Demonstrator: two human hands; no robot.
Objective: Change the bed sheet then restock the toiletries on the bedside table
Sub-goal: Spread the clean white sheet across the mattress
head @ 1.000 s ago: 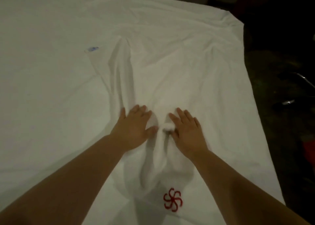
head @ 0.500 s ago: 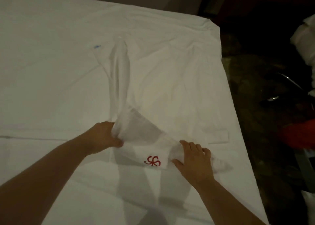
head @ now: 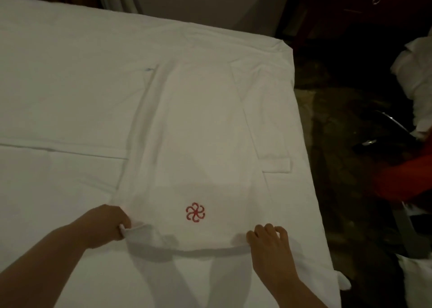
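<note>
There is a single view, from a camera worn on the person's head, looking forward and steeply down onto the bed [head: 70, 97] from its near edge. It sits close: both forearms enter from the bottom of the frame, with the left hand [head: 106, 224] and the right hand [head: 268, 242] low in the picture. The wide angle takes in the bed's far right corner, a strip of wall at the top, and the dark floor [head: 339, 144] along the right side.
</note>
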